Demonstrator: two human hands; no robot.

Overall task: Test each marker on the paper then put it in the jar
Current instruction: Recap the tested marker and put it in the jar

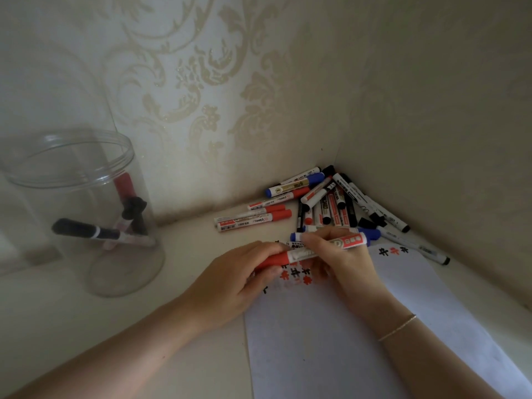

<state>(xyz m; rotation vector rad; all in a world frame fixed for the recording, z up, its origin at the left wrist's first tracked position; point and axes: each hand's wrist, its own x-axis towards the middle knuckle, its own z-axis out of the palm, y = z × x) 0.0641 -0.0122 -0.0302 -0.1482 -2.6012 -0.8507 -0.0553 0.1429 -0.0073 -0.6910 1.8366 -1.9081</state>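
I am gripping the red-capped white marker (305, 253) with both hands' fingers (312, 240), risking smearing the inked white paper (331, 335) underneath if uncapped carelessly.

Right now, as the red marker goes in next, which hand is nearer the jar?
Left. The left hand grips the red marker's cap end, right of the jar; the right hand holds the barrel farther right.
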